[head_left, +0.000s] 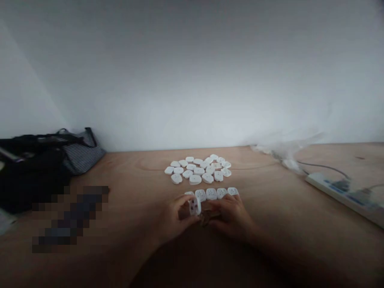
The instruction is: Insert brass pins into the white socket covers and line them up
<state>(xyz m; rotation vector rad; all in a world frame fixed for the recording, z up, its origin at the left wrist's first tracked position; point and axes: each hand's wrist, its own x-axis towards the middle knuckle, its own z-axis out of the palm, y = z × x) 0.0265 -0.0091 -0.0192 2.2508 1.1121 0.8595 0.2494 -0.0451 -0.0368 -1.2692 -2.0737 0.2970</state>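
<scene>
Low in the frame's centre, the left hand [174,218] pinches a white plug cover [195,206] upright between thumb and fingertips. The right hand [229,216] rests curled beside it; its grip cannot be told. A row of covers [211,194] lies just above, a pile [198,169] farther up. Bare table [285,208] spreads right toward the power strip [345,192].
</scene>
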